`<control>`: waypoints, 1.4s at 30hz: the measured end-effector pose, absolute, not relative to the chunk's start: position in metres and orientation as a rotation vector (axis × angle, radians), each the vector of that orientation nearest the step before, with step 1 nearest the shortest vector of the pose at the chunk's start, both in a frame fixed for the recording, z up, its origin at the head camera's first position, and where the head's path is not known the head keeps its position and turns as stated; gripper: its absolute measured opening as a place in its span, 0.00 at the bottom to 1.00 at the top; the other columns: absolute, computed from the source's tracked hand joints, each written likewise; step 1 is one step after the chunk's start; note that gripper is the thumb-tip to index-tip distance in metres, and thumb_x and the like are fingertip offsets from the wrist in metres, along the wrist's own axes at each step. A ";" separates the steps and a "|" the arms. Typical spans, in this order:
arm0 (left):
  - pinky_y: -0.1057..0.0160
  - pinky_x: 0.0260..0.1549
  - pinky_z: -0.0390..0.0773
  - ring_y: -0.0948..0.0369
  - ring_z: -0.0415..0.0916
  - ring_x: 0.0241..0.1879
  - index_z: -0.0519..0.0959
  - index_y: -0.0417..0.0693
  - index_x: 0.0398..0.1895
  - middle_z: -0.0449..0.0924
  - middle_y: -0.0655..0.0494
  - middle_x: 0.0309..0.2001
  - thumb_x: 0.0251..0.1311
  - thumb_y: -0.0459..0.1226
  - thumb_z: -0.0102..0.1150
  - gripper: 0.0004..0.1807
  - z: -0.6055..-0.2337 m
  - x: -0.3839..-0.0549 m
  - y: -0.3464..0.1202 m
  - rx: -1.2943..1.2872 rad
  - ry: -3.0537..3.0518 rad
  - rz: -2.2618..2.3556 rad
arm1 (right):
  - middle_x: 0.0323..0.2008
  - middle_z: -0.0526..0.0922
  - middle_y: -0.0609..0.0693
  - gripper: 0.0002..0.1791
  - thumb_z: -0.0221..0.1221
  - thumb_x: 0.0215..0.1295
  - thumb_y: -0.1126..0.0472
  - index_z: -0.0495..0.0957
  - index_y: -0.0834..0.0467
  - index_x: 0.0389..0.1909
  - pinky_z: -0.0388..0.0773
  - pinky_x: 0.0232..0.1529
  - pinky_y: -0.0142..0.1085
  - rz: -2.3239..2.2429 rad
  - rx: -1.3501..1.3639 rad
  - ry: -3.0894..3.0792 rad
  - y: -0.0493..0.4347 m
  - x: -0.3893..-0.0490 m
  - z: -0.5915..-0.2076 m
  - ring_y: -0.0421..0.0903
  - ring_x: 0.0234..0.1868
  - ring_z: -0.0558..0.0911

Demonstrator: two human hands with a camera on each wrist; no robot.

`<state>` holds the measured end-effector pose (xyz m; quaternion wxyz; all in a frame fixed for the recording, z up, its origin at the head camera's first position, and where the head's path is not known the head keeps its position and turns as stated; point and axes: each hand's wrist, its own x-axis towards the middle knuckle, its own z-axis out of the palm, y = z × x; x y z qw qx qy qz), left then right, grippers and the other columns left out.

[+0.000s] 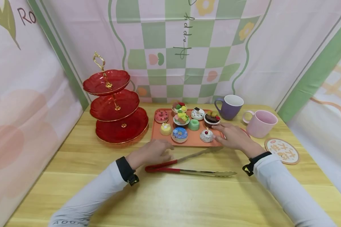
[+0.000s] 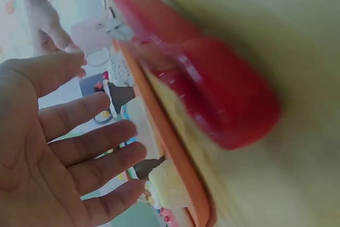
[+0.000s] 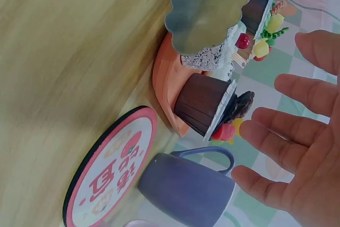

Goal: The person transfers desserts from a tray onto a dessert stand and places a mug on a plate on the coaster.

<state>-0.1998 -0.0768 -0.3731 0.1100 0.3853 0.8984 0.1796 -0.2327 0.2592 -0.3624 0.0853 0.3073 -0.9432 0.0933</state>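
"White sleeves (image 1: 102, 186) lay nearest the camera. What was beyond?"

"The left hand (image 1: 153, 153) had its fingers spread wide near the red-handled tongs (image 1: 170, 170); the right hand (image 1: 234, 138), also spread, was near the chocolate cupcake (image 1: 211, 119)."

"Where were those?"

"Tongs on the wood-grain table (image 1: 173, 205), before the orange tray (image 1: 194, 138); cupcake on the tray."

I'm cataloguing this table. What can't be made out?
Head view: most of the pink-rimmed coaster, hidden by the right hand.
Head view: backdrop lettering after "Happy", cut off by the top edge.
Right wrist view: most of the pink mug, cut off by the bottom edge.
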 end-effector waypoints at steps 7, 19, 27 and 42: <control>0.65 0.35 0.72 0.64 0.71 0.31 0.76 0.45 0.55 0.79 0.58 0.37 0.59 0.48 0.60 0.25 -0.379 -0.190 -0.084 1.118 2.569 0.499 | 0.47 0.76 0.66 0.21 0.60 0.59 0.58 0.76 0.67 0.50 0.72 0.40 0.54 0.270 0.955 -2.760 0.262 -0.225 -0.360 0.62 0.46 0.77; 0.68 0.30 0.68 0.64 0.67 0.31 0.77 0.45 0.52 0.75 0.60 0.35 0.55 0.53 0.62 0.27 -0.398 -0.180 -0.080 1.239 2.607 0.418 | 0.41 0.79 0.61 0.17 0.60 0.59 0.63 0.77 0.67 0.47 0.71 0.42 0.53 0.294 0.971 -2.825 0.272 -0.209 -0.370 0.60 0.45 0.77; 0.69 0.27 0.65 0.64 0.65 0.29 0.75 0.43 0.51 0.68 0.60 0.31 0.52 0.52 0.65 0.29 -0.402 -0.174 -0.069 1.217 2.658 0.371 | 0.40 0.79 0.60 0.17 0.61 0.58 0.64 0.77 0.68 0.47 0.72 0.42 0.53 0.342 0.980 -2.863 0.275 -0.202 -0.373 0.60 0.44 0.77; 0.69 0.27 0.64 0.63 0.63 0.29 0.75 0.40 0.48 0.64 0.59 0.28 0.53 0.46 0.66 0.24 -0.405 -0.172 -0.063 1.225 2.667 0.374 | 0.42 0.79 0.64 0.16 0.60 0.58 0.65 0.78 0.69 0.46 0.70 0.45 0.55 0.330 0.986 -2.848 0.284 -0.203 -0.378 0.63 0.45 0.77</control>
